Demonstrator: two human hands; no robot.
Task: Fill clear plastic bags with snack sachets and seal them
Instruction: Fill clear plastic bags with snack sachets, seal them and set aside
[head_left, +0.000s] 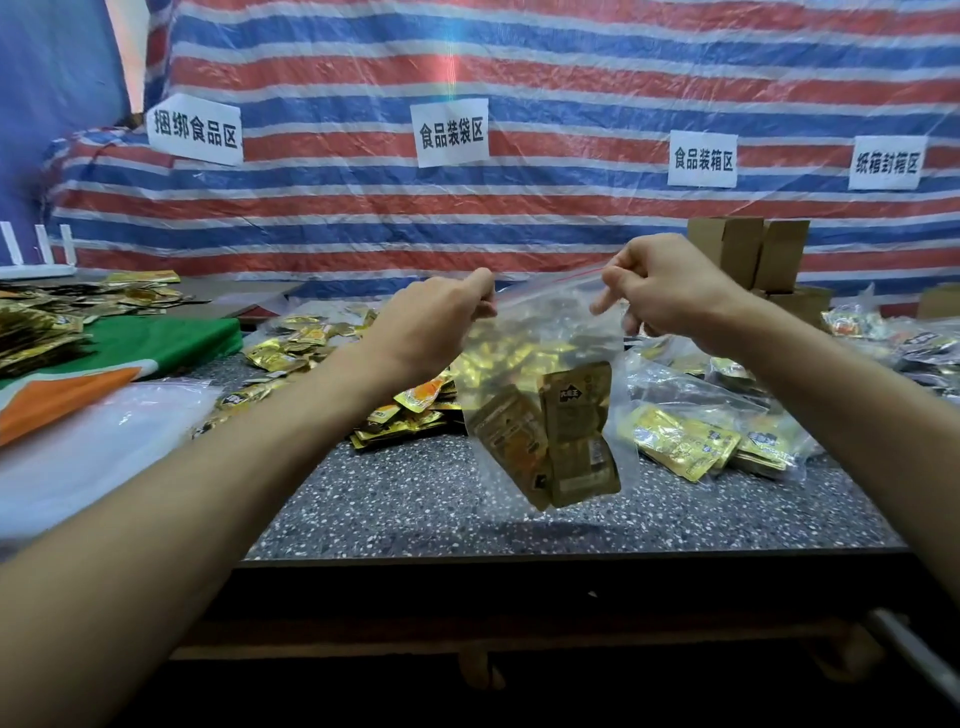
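Two hands pinch clear bag (545, 364) top; foil sachets (563, 441) inside.

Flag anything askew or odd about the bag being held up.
The clear bag hangs tilted: the left hand pinches the red-lined top lower than the right hand. Sachets inside have slumped to the bottom corner. No visible tear or spill.

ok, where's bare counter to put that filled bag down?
Bare speckled counter runs along the near edge, under the held bag, bordered by loose sachets behind, clear plastic sheet on the left and filled bags on the right. The back and right side are crowded.
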